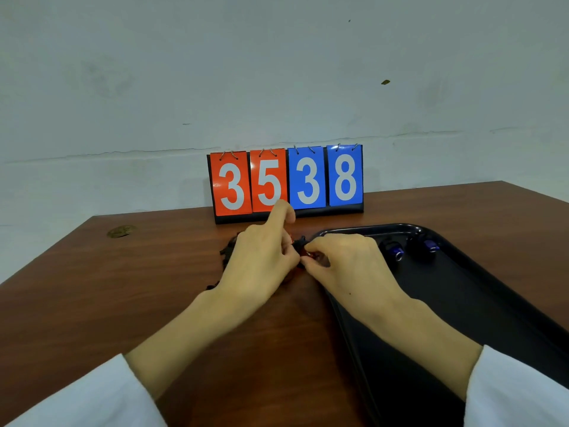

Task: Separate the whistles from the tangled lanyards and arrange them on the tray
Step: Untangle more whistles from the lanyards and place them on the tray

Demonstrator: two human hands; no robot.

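At the tray's [462, 303] twelve o'clock end, two blue whistles [397, 250] lie finished. At its nine o'clock, your left hand [261, 257] and right hand [348, 263] both pinch a red whistle [309, 255], not yet freed from the black lanyards [226, 254].

Lanyards [227, 253] mostly under left hand [261, 260]

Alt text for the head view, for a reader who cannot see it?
The left hand and right hand pinch a small red item amid tangled black lanyards on a wooden table. Two blue whistles lie in the black tray; a scoreboard behind reads 35 38.
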